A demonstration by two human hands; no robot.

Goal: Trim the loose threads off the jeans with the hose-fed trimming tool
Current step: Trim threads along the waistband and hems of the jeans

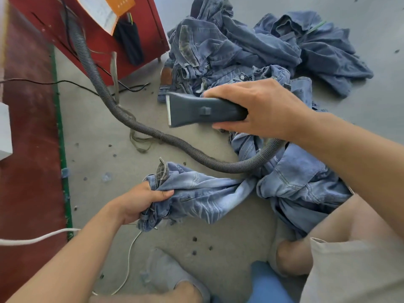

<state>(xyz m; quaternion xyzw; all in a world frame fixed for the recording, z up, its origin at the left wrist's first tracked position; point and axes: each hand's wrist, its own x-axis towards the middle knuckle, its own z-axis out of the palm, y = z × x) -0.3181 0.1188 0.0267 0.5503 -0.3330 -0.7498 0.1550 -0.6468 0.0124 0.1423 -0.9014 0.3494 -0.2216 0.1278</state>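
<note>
Seen from the head camera, a person sat over a grey floor point(105, 127). The right hand point(260, 106) had its fingers point(227, 92) wrapped around the handle of a grey trimming tool point(196, 110), held in the air with its blade end pointing left. A ribbed hose point(153, 134) curved from the tool across the floor to a red cabinet point(98, 42). The left hand point(140, 200) gripped a bunched end of light blue jeans point(205, 197) lying on the floor. A pile of darker jeans point(240, 47) lay behind.
</note>
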